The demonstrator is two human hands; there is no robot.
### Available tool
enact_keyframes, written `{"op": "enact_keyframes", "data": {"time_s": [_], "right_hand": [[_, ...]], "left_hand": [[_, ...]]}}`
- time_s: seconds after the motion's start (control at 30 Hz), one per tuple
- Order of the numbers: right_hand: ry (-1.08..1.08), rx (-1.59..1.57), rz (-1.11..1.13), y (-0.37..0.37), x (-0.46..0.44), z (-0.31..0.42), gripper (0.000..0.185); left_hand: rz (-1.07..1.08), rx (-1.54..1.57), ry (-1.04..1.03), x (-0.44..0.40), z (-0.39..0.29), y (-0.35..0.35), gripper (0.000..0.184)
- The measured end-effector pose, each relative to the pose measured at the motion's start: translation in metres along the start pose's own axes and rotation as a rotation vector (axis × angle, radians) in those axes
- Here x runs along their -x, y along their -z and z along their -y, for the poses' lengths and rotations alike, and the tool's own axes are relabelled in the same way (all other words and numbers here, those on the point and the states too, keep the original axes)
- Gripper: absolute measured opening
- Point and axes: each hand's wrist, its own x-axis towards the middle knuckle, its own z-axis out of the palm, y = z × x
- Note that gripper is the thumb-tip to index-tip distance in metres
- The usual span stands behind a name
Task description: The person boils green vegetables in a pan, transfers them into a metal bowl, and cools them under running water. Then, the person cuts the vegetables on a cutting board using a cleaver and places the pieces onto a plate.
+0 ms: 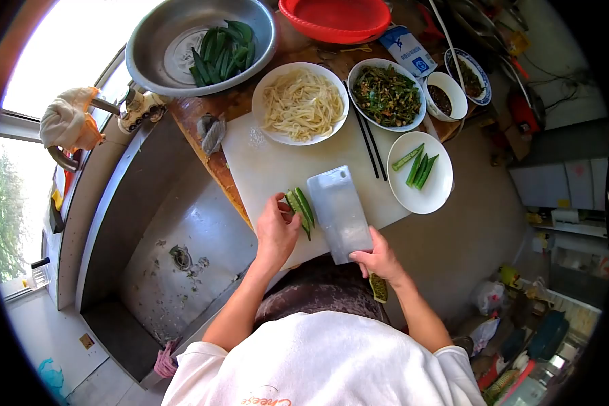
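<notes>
A green okra pod, split lengthwise with its pale inside showing, lies at the near part of the white cutting board. The curled fingers of my left hand hold it from its left side. My right hand grips a broad cleaver close to where the blade meets the handle. The cleaver's blade lies flat-side up over the board, just right of the okra and apart from it. Several cut okra pieces rest on a white plate at the board's right edge.
Beyond the board stand a plate of noodles, black chopsticks, a dish of chopped greens and a sauce bowl. A metal basin with whole okra and a red basin stand farther back. The sink is left.
</notes>
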Motion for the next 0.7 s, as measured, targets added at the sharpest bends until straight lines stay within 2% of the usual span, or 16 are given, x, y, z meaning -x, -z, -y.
{"op": "enact_keyframes", "data": {"time_s": [0.2,0.3,0.4,0.53,0.7], "right_hand": [[-0.042,-0.144,0.160,-0.013,-0.005,-0.006,0.051],[0.022,-0.192,0.103,-0.006,0.010,0.005,0.044],[0.084,-0.220,0.029,0.009,0.031,0.024,0.045],[0.128,-0.300,-0.108,0.039,0.053,0.025,0.046],[0.157,-0.359,-0.220,0.068,0.066,0.046,0.045]], "left_hand": [[-0.011,0.135,-0.043,-0.001,-0.007,-0.010,0.051],[0.039,0.151,-0.086,-0.003,-0.025,-0.013,0.050],[0.128,0.152,-0.205,-0.012,-0.057,-0.028,0.052],[0.235,0.109,-0.400,-0.027,-0.101,-0.069,0.055],[0.308,-0.056,-0.509,-0.046,-0.143,-0.123,0.055]]}}
